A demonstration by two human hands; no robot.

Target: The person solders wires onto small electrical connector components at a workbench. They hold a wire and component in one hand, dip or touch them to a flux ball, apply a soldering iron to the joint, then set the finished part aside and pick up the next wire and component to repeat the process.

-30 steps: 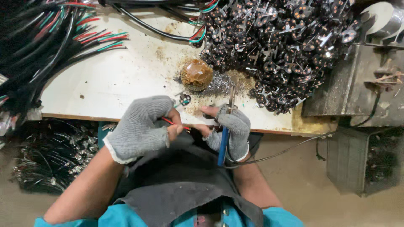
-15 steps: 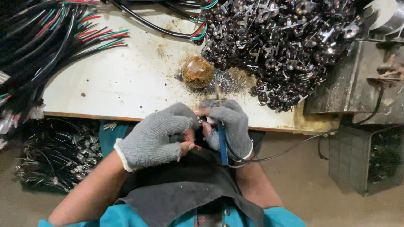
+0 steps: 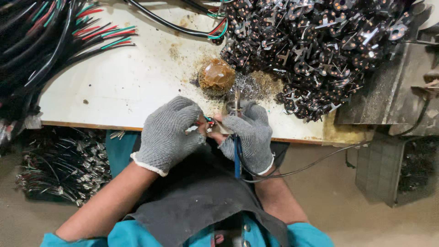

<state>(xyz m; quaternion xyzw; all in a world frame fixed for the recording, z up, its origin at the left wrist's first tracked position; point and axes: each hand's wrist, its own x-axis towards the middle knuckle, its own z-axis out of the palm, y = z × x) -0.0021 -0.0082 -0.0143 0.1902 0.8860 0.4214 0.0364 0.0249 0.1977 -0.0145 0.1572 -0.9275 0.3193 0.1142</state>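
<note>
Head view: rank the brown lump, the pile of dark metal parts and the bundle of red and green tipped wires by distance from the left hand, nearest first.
1. Brown lump, on the table just beyond the left hand.
2. Pile of dark metal parts, far right.
3. Bundle of red and green tipped wires, far left corner.

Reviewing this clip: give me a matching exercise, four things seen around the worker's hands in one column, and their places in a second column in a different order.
Things:
1. brown lump
2. soldering iron
3. pile of dark metal parts
4. bundle of coloured wires

Places:
A. far right part of the white table
B. far left corner of the table
C. in the gloved right hand, blue handle pointing toward the body
D. on the table just beyond the two hands

Pairs: 1-D, 2-C, 3-A, 4-B. The gloved left hand pinches small wire ends beside the right hand.
</note>
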